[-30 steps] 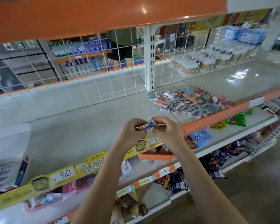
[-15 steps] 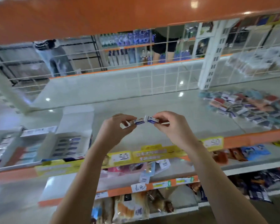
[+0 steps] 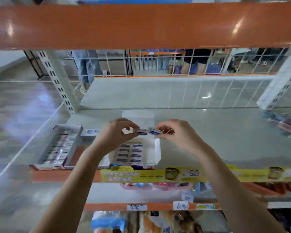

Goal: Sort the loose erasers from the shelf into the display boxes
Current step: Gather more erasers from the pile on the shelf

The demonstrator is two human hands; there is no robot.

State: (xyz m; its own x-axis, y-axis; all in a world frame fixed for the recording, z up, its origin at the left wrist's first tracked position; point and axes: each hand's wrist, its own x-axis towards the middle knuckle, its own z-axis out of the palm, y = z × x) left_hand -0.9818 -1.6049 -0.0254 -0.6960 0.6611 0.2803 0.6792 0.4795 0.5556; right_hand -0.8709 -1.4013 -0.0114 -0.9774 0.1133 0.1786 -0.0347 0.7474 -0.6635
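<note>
The left hand (image 3: 115,134) pinched a small white eraser with a blue label (image 3: 141,131), and the right hand (image 3: 176,133) pinched a second such eraser (image 3: 155,131), each grip narrow. Both erasers were held end to end above the open white cardboard display box (image 3: 157,149) on the grey shelf (image 3: 225,137).

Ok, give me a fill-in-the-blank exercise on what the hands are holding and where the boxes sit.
1. The left hand and the right hand each pinch one small ____.
2. The two erasers are held above the open white display box, whose erasers carry ____ labels.
3. The other display box, holding red-labelled erasers, stands to the ____ of the white one.
4. The shelf's front edge is coloured ____.

Missing words: eraser; blue; left; orange
</note>
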